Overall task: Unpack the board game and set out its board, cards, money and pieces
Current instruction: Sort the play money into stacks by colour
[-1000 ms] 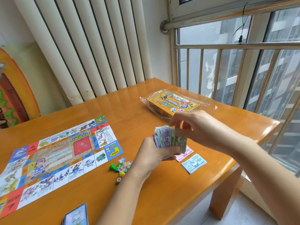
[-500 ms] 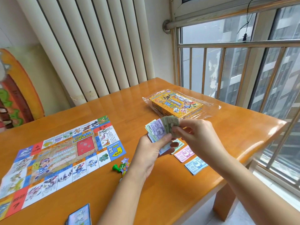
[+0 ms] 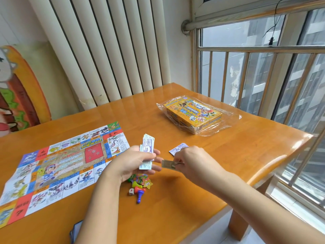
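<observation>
My left hand point(image 3: 130, 162) grips a stack of play money point(image 3: 147, 152) above the orange wooden table point(image 3: 228, 155). Just to its right, my right hand point(image 3: 191, 164) pinches a single note point(image 3: 168, 163), low over the table. A purple note point(image 3: 177, 149) lies flat beyond my right hand. The colourful paper board point(image 3: 58, 166) is spread out on the left. Below my left hand sits a small heap of pieces point(image 3: 140, 184): plastic pawns, a die and star tokens. A deck of cards point(image 3: 75, 231) shows at the bottom edge.
The yellow game box point(image 3: 192, 115) lies in clear plastic wrap at the back right. White vertical blinds point(image 3: 105, 50) and a railed window point(image 3: 263, 76) stand behind the table. The table's right edge is close to my right arm.
My right hand has drawn one note away from the stack and lowered it towards the table. The stack in my left hand has closed from a fan. My view has shifted.
</observation>
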Demonstrator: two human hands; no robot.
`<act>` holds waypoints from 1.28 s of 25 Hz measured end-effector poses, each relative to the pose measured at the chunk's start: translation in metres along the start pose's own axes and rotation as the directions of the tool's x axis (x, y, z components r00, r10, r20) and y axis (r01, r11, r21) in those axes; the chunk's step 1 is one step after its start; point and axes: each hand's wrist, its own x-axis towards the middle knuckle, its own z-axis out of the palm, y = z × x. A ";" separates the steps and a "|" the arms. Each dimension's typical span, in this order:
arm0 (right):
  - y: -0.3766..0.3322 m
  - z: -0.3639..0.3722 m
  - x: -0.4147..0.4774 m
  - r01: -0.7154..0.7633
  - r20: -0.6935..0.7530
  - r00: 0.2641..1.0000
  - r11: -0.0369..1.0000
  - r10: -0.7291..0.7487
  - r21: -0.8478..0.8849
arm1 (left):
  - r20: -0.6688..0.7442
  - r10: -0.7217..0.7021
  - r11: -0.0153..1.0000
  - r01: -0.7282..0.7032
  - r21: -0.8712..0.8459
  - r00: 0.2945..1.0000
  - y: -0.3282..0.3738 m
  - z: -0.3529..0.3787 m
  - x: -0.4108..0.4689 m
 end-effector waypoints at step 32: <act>0.071 -0.011 0.034 -0.318 0.062 0.943 0.831 0.327 0.457 | -0.052 -0.034 0.979 0.023 -0.202 0.998 -0.012 0.053 0.023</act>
